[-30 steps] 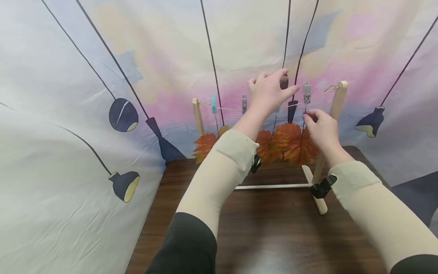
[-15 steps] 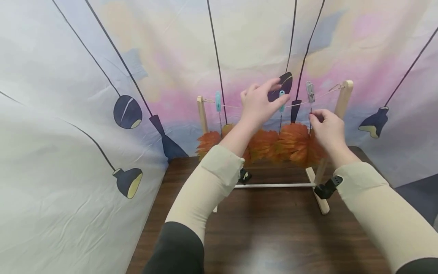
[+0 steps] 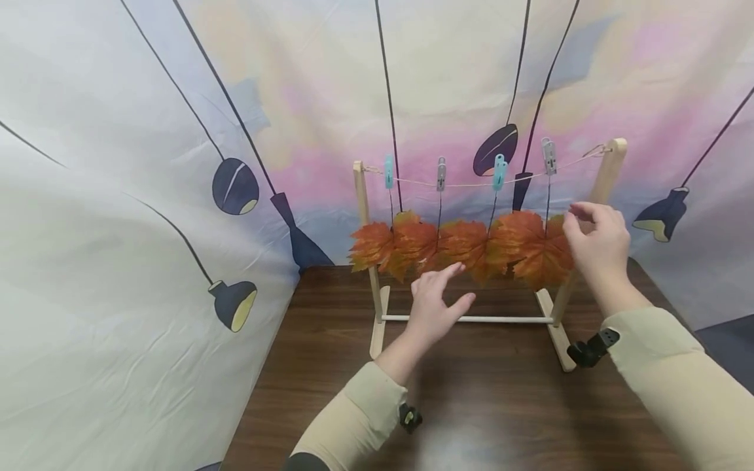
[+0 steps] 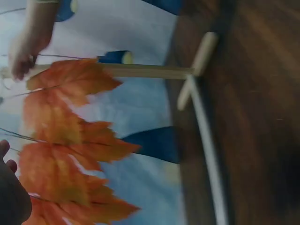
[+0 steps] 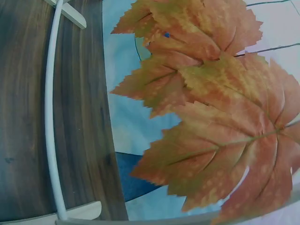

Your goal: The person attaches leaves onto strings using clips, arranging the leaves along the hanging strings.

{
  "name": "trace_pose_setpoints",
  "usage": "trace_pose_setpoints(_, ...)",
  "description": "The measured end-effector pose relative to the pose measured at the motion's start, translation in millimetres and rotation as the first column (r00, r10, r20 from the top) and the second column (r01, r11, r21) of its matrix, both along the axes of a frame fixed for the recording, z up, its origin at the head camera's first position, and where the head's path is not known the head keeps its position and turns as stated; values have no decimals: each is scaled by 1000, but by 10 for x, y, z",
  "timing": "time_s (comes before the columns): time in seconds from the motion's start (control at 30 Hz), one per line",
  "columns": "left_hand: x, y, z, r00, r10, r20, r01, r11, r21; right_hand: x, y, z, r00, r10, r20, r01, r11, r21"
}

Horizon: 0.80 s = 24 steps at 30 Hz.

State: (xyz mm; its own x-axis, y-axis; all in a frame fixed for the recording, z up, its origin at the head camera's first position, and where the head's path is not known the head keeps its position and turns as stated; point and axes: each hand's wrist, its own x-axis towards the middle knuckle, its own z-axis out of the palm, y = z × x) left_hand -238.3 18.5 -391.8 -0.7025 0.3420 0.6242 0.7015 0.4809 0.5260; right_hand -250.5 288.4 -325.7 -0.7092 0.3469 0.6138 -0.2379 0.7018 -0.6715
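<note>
Several orange maple leaves (image 3: pixel 468 243) hang in an overlapping row by thin dark stems. Light blue clothespins (image 3: pixel 499 172) and grey clothespins (image 3: pixel 549 157) grip the stems on a string line (image 3: pixel 471 185). Lower down, in front of the leaves, my left hand (image 3: pixel 434 306) has its thumb and fingers spread and holds nothing. Just right of the rightmost leaf, my right hand (image 3: pixel 601 245) hovers with loosely bent fingers, apart from its stem. The right wrist view shows that leaf (image 5: pixel 243 145) close up, but not the hand itself.
The line is tied between two wooden posts (image 3: pixel 609 170) of a stand with a white crossbar (image 3: pixel 501 320) and wooden feet. It stands on a dark brown table (image 3: pixel 489 392). Behind hangs a painted cloth (image 3: pixel 306 98) with printed lamps.
My left hand has dropped from the line to below the leaves, uncovering the clothespins. My right hand has let go of the rightmost leaf's stem and drawn back right and down.
</note>
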Motion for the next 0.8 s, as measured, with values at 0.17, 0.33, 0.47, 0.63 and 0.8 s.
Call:
trace_pose_setpoints(0.17, 6, -126, -195, 999, 32, 39, -32, 1000, 1, 78, 67, -146, 999, -6, -36, 6, 1000, -10)
trace_pose_setpoints(0.33, 6, -237, -324, 996, 57, 71, -57, 998, -4, 160, 106, -330, 1000, -14, -25, 13, 1000, -22)
trace_pose_setpoints(0.47, 20, -331, -463, 987, 91, 131, -89, 996, -24, 213, 96, -486, 999, -36, -14, 36, 998, -42)
trace_pose_setpoints(0.63, 9, -449, -645, 972, 130, 196, -127, 991, -29, 278, 103, -675, 999, -46, 14, 47, 997, -66)
trace_pose_setpoints(0.8, 22, -559, -774, 958, 168, 233, -166, 986, -29, 367, 160, -901, 997, -54, 61, 59, 995, -81)
